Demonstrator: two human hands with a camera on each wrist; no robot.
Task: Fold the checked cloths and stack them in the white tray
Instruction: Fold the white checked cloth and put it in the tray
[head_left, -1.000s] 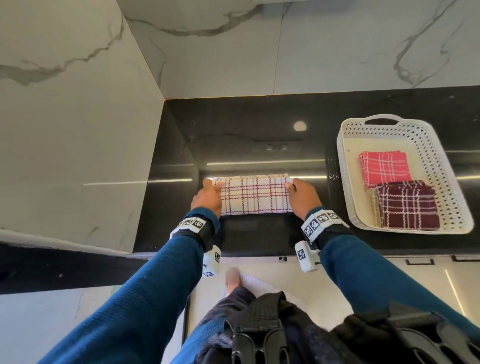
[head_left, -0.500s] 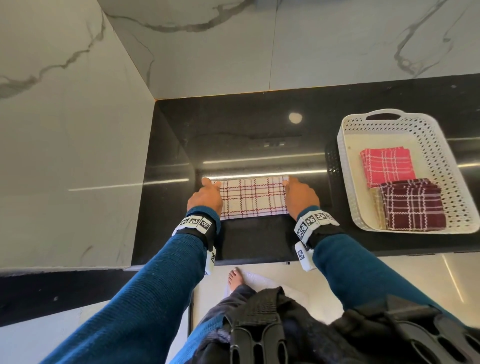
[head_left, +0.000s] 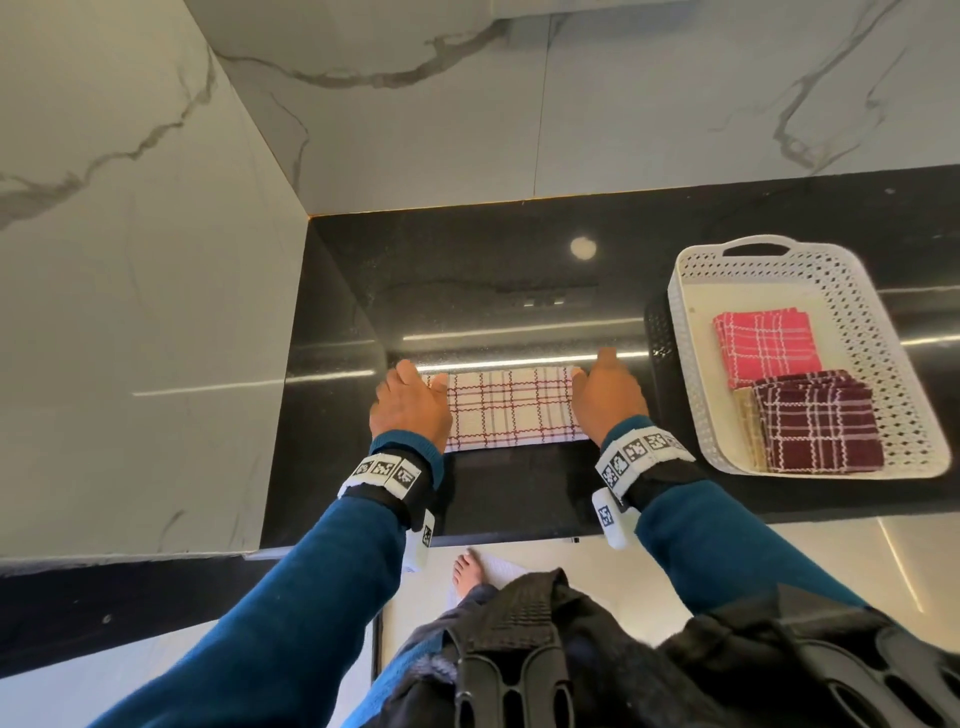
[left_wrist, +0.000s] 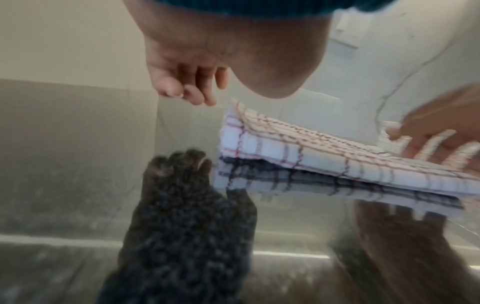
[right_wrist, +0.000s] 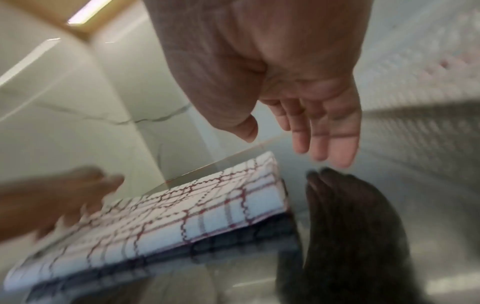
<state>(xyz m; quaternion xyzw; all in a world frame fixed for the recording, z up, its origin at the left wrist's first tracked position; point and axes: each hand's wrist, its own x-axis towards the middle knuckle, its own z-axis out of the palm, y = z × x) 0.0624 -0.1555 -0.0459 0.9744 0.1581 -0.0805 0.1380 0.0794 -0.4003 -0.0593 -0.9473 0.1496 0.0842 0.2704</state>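
- Two folded checked cloths lie in the white tray (head_left: 691, 400) at the counter's right: a pink cloth (head_left: 766, 347) farther back, a maroon cloth (head_left: 818, 421) nearer, with what may be a beige one under it.
- The white checked cloth (head_left: 511, 408) lies folded on the black counter (head_left: 467, 270), left of the tray.
- The left hand (head_left: 410, 408) and right hand (head_left: 608, 397) hover at its ends, fingers loose, gripping nothing.

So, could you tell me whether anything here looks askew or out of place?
Only slightly. In the white tray, the maroon cloth overlaps the pink cloth off-centre rather than squarely stacked. The cream cloth lies folded flat on the counter; no damage shows.
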